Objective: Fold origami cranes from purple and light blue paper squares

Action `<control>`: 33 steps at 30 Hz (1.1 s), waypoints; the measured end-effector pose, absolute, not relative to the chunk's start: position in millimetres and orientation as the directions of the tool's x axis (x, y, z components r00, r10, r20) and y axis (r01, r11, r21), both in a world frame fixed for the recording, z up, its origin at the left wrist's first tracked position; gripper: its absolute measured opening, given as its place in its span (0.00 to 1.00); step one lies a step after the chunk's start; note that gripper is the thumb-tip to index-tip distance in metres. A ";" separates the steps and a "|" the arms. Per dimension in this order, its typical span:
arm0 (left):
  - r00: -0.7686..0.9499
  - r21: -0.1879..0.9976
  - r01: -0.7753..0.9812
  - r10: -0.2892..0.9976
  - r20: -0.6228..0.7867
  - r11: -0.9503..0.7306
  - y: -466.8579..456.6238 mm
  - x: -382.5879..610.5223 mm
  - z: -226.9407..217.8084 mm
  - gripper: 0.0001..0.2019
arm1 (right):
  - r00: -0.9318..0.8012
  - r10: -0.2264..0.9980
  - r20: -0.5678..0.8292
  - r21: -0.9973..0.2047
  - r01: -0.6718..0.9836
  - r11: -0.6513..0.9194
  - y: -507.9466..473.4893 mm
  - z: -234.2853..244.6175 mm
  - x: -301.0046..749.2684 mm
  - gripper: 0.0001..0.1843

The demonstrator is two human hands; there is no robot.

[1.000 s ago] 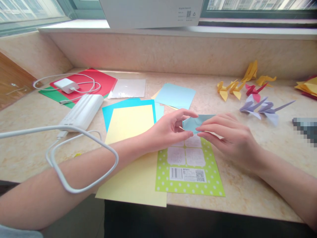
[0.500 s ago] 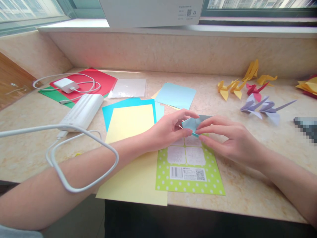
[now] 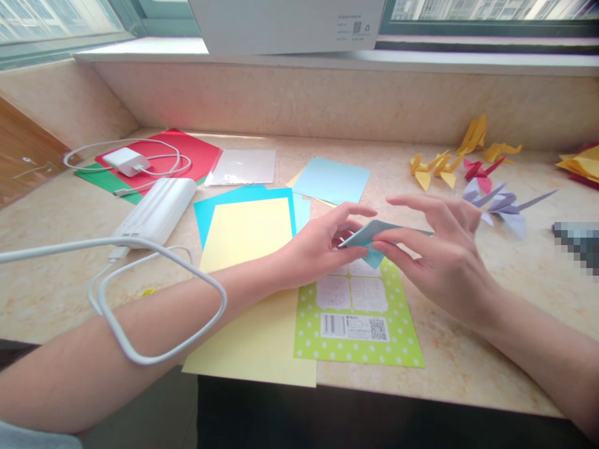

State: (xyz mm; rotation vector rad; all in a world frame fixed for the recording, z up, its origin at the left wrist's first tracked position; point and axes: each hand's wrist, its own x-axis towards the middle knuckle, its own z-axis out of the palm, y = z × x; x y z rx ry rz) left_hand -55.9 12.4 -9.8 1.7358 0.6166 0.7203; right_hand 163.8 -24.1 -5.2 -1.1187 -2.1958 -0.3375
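Between both hands is a folded piece of light blue origami paper (image 3: 373, 233), held just above the counter. My left hand (image 3: 318, 245) pinches its left corner, the thumb along the near side. On the other side, the thumb and a finger of my right hand (image 3: 437, 255) grip the right part, while its index finger is raised off the paper. A small flap points down below the fold. Beneath lies a green polka-dot sheet (image 3: 359, 351) with a barcode. My left forearm crosses a pale yellow sheet (image 3: 253, 346).
Several paper cranes (image 3: 476, 168) stand at the back right. Further left lie blue paper squares (image 3: 332, 179), a clear packet (image 3: 248, 166) and red paper (image 3: 196, 153). A white power bank (image 3: 159, 209) has a cable (image 3: 222, 312) looping over my left forearm. The marble counter (image 3: 472, 374) ends in front.
The light blue paper has turned from an opened pocket to a flatter, tilted shape with a flap hanging down. My right index finger has lifted away, and the right hand has risen slightly.
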 end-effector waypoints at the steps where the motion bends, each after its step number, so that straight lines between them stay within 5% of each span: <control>1: 0.681 0.971 0.032 0.716 0.152 -0.237 12.5 -55.7 -10.2 0.24 | -0.436 0.631 0.641 -0.064 0.789 0.611 -24.0 -4.8 163.3 0.01; 9: 0.659 0.996 -0.032 0.747 0.082 -0.081 14.2 -56.2 -8.3 0.25 | -0.355 0.670 0.652 -0.222 0.756 0.616 -25.0 -4.5 161.9 0.03; 15: 0.609 0.998 -0.056 0.793 0.004 0.038 13.7 -55.9 0.3 0.23 | -0.126 0.820 0.558 -0.576 0.653 0.492 -24.7 -6.5 161.3 0.16; 20: 0.585 0.992 -0.092 0.811 -0.021 0.092 13.2 -54.6 1.2 0.23 | -0.066 0.937 0.344 -0.876 0.337 0.345 -26.0 -11.8 152.4 0.27; 26: 0.563 0.991 -0.091 0.826 -0.033 0.101 11.4 -54.2 1.1 0.18 | -0.046 0.940 0.338 -0.928 0.152 0.341 -27.0 -10.8 144.7 0.37; 33: 0.620 0.999 -0.036 0.784 0.010 0.015 11.2 -53.0 3.2 0.12 | -0.053 0.939 0.339 -0.920 0.191 0.342 -26.3 -12.6 143.3 0.36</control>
